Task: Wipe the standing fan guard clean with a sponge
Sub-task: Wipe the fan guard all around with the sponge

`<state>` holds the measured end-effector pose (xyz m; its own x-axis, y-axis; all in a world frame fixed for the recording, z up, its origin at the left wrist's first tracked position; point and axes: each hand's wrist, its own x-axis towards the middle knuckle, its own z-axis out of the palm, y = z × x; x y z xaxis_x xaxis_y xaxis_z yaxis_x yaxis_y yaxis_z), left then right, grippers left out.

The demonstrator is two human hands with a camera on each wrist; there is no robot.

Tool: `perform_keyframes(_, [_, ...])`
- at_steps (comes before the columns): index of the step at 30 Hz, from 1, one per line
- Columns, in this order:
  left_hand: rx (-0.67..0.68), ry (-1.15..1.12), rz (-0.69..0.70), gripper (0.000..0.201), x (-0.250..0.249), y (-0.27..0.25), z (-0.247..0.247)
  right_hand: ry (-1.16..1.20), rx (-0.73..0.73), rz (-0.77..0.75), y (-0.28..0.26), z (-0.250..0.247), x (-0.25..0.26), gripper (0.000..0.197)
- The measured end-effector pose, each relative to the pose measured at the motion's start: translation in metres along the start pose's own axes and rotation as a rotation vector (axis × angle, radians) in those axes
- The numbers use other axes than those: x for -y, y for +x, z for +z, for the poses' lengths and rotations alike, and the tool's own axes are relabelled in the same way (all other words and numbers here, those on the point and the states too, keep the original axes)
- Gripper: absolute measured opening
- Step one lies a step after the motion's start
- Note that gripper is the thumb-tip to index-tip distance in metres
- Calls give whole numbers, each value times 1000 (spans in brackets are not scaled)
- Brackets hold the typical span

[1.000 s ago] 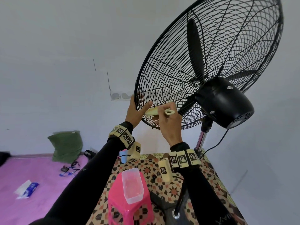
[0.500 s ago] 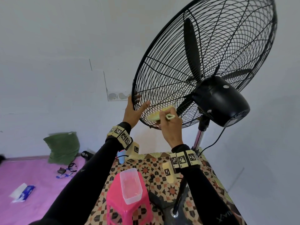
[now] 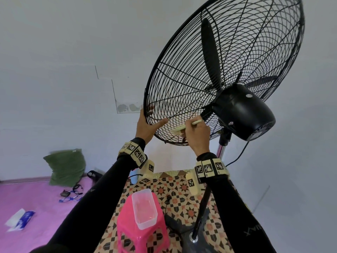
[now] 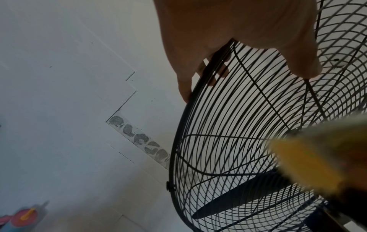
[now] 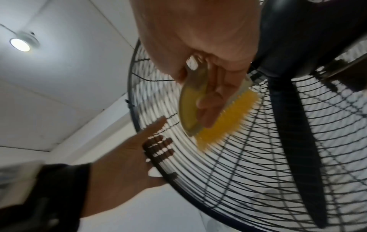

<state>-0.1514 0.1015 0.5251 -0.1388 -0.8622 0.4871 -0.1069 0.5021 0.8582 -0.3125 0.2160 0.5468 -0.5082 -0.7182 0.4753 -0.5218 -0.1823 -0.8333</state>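
The black wire fan guard (image 3: 182, 79) tilts above me, its motor housing (image 3: 244, 112) facing me. My left hand (image 3: 145, 125) grips the guard's lower left rim (image 4: 178, 141), thumb on the near side and fingers behind the wires. My right hand (image 3: 197, 134) holds a yellow sponge (image 3: 179, 129) by its pale handle and presses it on the guard's lower wires, just left of the motor. In the right wrist view the sponge (image 5: 228, 122) is blurred against the wires, with the left hand (image 5: 129, 157) at the rim below it. A black blade (image 3: 209, 52) stands inside.
A pink stool (image 3: 142, 232) with a clear plastic container (image 3: 144, 207) stands under my arms on a patterned mat (image 3: 175, 189). The fan's pole (image 3: 202, 207), base and power cord (image 3: 238, 156) are at the right. A green pillow (image 3: 65, 165) and a tissue pack (image 3: 21, 218) lie at the left.
My right hand has slid the sponge to the right along the lower wires, nearer the motor. The left hand has kept its hold on the rim.
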Motion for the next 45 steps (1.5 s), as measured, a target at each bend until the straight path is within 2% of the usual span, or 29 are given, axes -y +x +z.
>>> perform_keyframes(3, [7, -5, -7, 77, 1, 2, 0, -77, 45, 50, 11, -2, -6, 21])
perform_keyframes(6, [12, 19, 4, 77, 3, 6, -3, 19, 74, -95, 7, -3, 3, 23])
perform_keyframes(8, [6, 16, 3, 77, 4, 5, -2, 138, 37, -144, 3, -8, 2, 18])
perform_keyframes(9, [2, 14, 3, 76, 3, 4, -1, 173, 17, -124, 2, -10, -1, 16])
perform_keyframes(11, [-4, 18, 3, 76, 3, 2, 1, 92, 2, -54, 2, -7, -13, 15])
perform_keyframes(13, [-5, 13, 0, 78, 2, 0, 2, -12, 62, 25, 5, 0, -23, 15])
perform_keyframes(16, [-2, 11, -5, 84, 1, 2, 0, -38, 123, -8, 9, 6, -19, 16])
perform_keyframes(19, [-7, 9, -9, 86, 3, 2, -3, 106, 35, -136, 6, -2, -6, 17])
perform_keyframes(21, [-8, 4, -11, 85, 2, 0, -1, 220, -24, -155, 3, -8, -7, 16])
perform_keyframes(23, [-13, 7, -8, 84, 1, -1, 1, 146, -23, -119, 2, -6, -17, 16])
perform_keyframes(25, [-15, 13, -2, 84, 0, -1, 2, -56, 25, -82, 4, 1, -31, 14])
perform_keyframes(27, [-10, 16, -5, 86, 1, 0, 0, -107, 59, -76, 7, 7, -33, 14])
perform_keyframes(29, [-9, 16, -7, 88, 2, 2, -2, -45, 53, -108, 9, 8, -23, 15])
perform_keyframes(32, [-8, 20, -9, 89, 4, 2, -2, 209, 0, -167, 3, -3, -4, 10])
perform_keyframes(34, [-3, 15, -7, 89, 4, 1, 0, 366, -89, -100, -4, -12, -3, 23])
perform_keyframes(36, [-7, 7, -2, 87, 3, 1, 2, 418, -169, 68, -6, -14, -17, 39])
perform_keyframes(39, [-13, 9, -8, 86, 4, 1, 1, 489, -194, 322, -3, -10, -34, 52])
perform_keyframes(41, [-10, 6, -11, 90, 5, 1, 0, 527, -223, 349, 3, -8, -33, 61])
perform_keyframes(45, [-10, 5, -19, 90, 5, 1, 1, 541, -192, 196, 5, -6, -14, 66])
